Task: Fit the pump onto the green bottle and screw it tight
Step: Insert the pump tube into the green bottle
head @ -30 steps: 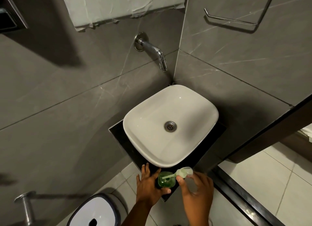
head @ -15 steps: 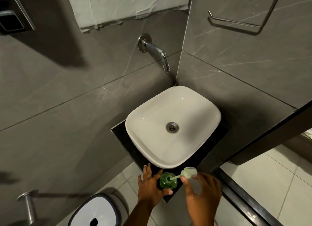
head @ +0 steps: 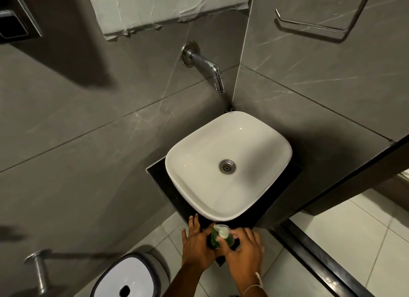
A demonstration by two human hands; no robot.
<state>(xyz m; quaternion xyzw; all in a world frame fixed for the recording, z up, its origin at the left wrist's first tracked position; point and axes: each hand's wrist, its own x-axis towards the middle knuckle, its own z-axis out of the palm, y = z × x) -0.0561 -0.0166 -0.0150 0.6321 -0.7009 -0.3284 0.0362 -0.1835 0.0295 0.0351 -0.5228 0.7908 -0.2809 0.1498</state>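
A small green bottle stands upright on the near corner of the black counter, just in front of the basin. A pale translucent pump sits on top of the bottle's neck, its spout pointing left. My left hand wraps the bottle's left side. My right hand holds the pump from the right, thumb and fingertips at its collar. The lower part of the bottle is hidden behind both hands.
A white square basin fills most of the counter, under a chrome wall tap. Below left stands a white-lidded bin beside a chrome roll holder. A towel bar hangs on the right wall.
The pump, held tilted with its tube going into the bottle's mouth, has come down upright onto the neck. My right hand moved left onto the bottle top.
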